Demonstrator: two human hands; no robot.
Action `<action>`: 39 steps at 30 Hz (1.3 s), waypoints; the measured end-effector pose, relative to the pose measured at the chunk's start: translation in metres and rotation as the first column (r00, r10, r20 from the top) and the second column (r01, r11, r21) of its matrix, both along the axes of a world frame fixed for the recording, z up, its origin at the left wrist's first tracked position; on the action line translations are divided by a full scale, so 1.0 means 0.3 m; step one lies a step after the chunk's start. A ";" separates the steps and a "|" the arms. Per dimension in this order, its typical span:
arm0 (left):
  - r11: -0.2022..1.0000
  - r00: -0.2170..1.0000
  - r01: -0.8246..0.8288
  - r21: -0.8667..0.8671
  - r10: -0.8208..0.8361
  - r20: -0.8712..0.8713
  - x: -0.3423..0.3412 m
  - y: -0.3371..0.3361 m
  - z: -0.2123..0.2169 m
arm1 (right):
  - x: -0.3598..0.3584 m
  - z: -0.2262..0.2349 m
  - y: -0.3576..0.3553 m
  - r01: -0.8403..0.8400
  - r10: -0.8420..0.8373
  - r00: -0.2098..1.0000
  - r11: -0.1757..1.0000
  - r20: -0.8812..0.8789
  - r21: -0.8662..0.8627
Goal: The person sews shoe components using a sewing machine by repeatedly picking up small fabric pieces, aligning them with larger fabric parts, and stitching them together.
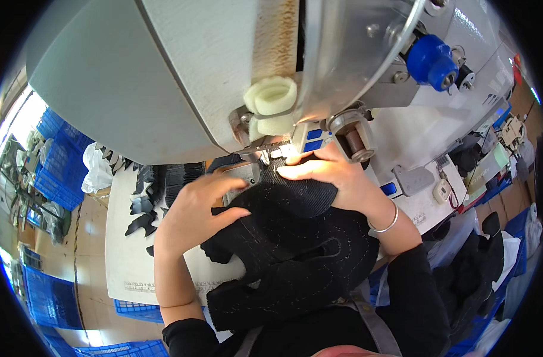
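Note:
A black textile piece [295, 238] with pale dashed lines and a slot-like opening spreads over the sewing machine's bed and down toward my lap. My right hand [334, 178] grips its ribbed part [307, 199] close to the needle area [265, 157], thumb and fingers at the fabric's edge. My left hand [200, 205] hovers at the left edge of the piece, thumb and fingers apart, with nothing visible between them. Its fingertips are slightly blurred beside a metal plate [241, 174]. The sewing machine head [188, 65] hides what lies behind the needle.
Cut black pieces [164, 187] lie in rows on the white table [125, 250] at the left. A metal bobbin holder [354, 140] hangs near my right hand. Blue crates [60, 169] stand at the left; a bin of black pieces [468, 268] is at the right.

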State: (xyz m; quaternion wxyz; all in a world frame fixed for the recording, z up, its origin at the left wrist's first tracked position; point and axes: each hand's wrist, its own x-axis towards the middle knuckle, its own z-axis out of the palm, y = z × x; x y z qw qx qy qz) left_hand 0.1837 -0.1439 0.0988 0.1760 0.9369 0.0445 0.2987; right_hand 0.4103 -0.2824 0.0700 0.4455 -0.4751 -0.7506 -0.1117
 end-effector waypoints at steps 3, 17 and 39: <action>0.950 0.927 0.043 -0.310 -0.153 -0.342 -0.056 0.065 -0.006 | -0.028 0.057 -0.030 0.184 -0.178 0.972 0.982 0.152 -0.031; 0.743 0.984 -0.168 -0.648 0.092 -0.150 -0.191 0.285 -0.028 | -0.097 0.008 -0.022 0.255 -0.338 0.851 0.935 0.401 0.245; 0.584 0.853 -0.084 -0.807 0.461 0.246 -0.435 0.082 -0.262 | -0.207 -0.018 -0.236 0.021 -0.022 0.937 1.000 0.349 0.007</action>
